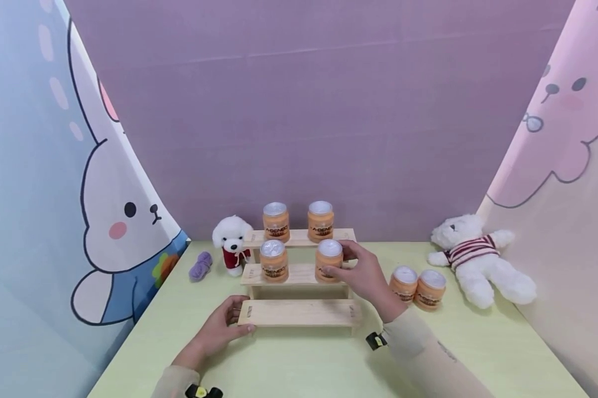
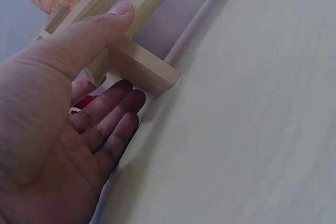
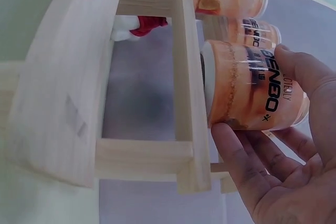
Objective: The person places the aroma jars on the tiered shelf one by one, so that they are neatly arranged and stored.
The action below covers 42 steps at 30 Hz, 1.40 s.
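Observation:
A three-step wooden shelf [image 1: 299, 312] stands mid-table. Two orange jars with silver lids [image 1: 276, 221] sit on its top step and two on the middle step. My right hand [image 1: 339, 260] grips the right-hand middle-step jar [image 1: 328, 258] from the side. In the right wrist view the fingers [image 3: 294, 72] curl round that jar [image 3: 247, 87], which stands on the step [image 3: 184, 77]. My left hand [image 1: 241, 318] rests at the left end of the bottom step. Its thumb [image 2: 118, 17] lies on the wood [image 2: 147, 69] and its straight fingers [image 2: 118, 114] lie beside the leg.
Two more orange jars [image 1: 417, 286] stand on the table to the right of the shelf. A white teddy bear [image 1: 478, 257] lies at the far right. A white plush dog [image 1: 231, 243] and a purple yarn bundle [image 1: 201, 265] sit to the left. Cloth walls enclose the table.

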{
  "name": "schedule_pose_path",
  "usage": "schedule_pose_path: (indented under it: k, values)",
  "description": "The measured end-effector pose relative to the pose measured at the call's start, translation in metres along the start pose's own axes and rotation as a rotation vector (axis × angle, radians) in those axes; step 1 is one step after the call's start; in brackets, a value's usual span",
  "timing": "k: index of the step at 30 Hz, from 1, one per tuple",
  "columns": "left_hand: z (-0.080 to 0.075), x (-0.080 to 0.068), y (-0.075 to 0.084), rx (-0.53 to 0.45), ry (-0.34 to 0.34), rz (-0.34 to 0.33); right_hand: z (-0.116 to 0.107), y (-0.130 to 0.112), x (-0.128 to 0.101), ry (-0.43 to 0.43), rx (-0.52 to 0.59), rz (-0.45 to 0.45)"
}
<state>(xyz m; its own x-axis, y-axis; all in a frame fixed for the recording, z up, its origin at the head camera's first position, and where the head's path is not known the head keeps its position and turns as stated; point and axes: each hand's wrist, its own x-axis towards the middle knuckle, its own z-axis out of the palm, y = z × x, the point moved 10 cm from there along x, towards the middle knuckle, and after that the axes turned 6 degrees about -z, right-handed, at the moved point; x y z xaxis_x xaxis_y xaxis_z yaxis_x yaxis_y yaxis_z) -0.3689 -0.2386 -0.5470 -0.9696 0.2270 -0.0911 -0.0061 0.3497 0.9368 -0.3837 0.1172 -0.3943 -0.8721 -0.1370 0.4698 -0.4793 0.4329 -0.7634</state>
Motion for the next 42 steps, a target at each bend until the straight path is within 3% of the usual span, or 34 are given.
schedule_pose_path:
  k: [11,42]
  values:
    - [-0.001,-0.002,-0.003,-0.01,0.001,-0.011,0.007,0.002,0.0,0.013,0.035,0.052]
    - [-0.001,0.0,-0.003,-0.002,-0.004,0.008,0.017,0.002,-0.003,-0.007,0.069,0.052]
